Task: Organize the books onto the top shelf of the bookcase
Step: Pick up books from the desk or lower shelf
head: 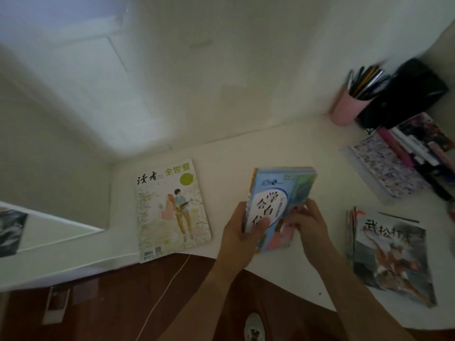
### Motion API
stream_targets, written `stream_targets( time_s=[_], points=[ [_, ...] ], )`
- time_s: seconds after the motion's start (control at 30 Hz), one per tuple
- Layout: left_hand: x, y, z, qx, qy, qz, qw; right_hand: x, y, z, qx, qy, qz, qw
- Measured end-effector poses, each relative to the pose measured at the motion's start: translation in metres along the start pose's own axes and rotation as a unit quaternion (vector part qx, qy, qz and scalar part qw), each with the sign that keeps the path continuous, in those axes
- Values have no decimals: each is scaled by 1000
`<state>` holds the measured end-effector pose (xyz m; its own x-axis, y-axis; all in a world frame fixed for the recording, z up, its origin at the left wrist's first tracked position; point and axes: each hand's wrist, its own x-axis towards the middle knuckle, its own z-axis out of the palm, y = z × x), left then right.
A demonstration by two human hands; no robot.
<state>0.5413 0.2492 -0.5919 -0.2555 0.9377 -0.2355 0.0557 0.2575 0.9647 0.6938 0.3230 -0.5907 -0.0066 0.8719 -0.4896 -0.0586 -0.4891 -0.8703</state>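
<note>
Both my hands hold a small stack of thin blue-covered books (pixel 278 195) just above the white desk (pixel 246 153). My left hand (pixel 240 232) grips the stack's left edge with the thumb across the cover. My right hand (pixel 309 222) pinches the right edge near the bottom. A cream magazine (pixel 170 207) with a drawn couple lies flat on the desk to the left. Another stack of picture books (pixel 391 254) with a dark tiger cover lies at the right. No bookcase shelf is clearly in view.
A pink pen cup (pixel 347 107) and a black bag (pixel 406 94) stand at the back right corner. A floral notebook (pixel 386 163) with more books beside it lies to the right. A white cable (pixel 162 296) runs over the dark wood floor below the desk edge.
</note>
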Motion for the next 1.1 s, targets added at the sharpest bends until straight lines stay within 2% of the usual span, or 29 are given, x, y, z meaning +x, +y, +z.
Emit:
stream_targets(
  time_s=[0.07, 0.17, 0.47, 0.67, 0.83, 0.97, 1.1],
  points=[
    [4, 2, -11, 38, -31, 35, 998, -2, -15, -2, 8, -23, -81, 996],
    [11, -3, -21, 61, -23, 57, 996, -6, -17, 2, -17, -46, -132, 990],
    [18, -24, -21, 47, -20, 35, 998, -8, 6, 16, -64, -6, -88, 994],
    [-4, -6, -57, -7, -21, -14, 1000, -37, -19, 39, -128, -103, -126, 978],
    [-45, 66, -134, 18, -6, 32, 999, -104, -75, 89, -110, -204, -177, 956],
    [-102, 168, -194, 20, 35, 118, 992, -183, -141, 125, -88, -252, -257, 929],
    [-168, 263, -229, -6, 85, 230, 970, -252, -211, 150, -55, -293, -336, 893]
  ],
)
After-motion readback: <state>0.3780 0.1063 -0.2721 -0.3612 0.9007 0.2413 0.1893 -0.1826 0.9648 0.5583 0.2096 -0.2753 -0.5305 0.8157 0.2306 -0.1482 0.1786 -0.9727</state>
